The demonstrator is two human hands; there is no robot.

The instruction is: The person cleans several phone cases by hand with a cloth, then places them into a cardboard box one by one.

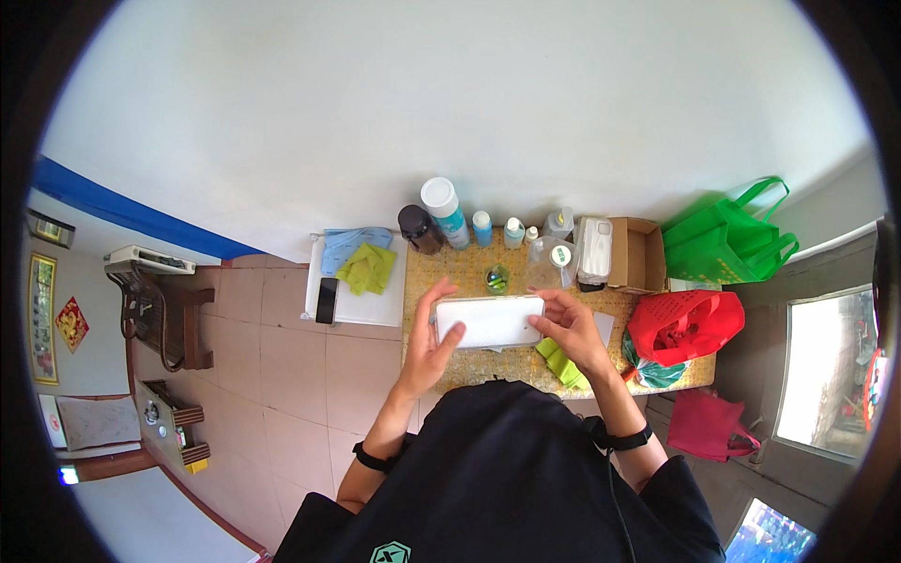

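Note:
Between both hands, above the table, is a white flat rectangular case (489, 322) with a clear rim, long side across. My left hand (431, 341) grips its left end, thumb on the upper face. On the other end is my right hand (571, 325), its thumb lying on the face near the corner. Just beyond the case stands a small clear jar (496, 279) with small green and dark things in it. A yellow-green cloth (563, 364) lies under my right wrist. What the case contains cannot be told.
Along the wall stand a dark bottle (420, 229), a tall white-and-blue canister (446, 211), several small bottles, clear phone cases (595, 246) and an open cardboard box (635, 255). Green (725, 239) and red (686, 329) bags are at right. A white side surface (366, 310) holds cloths and a phone (326, 300).

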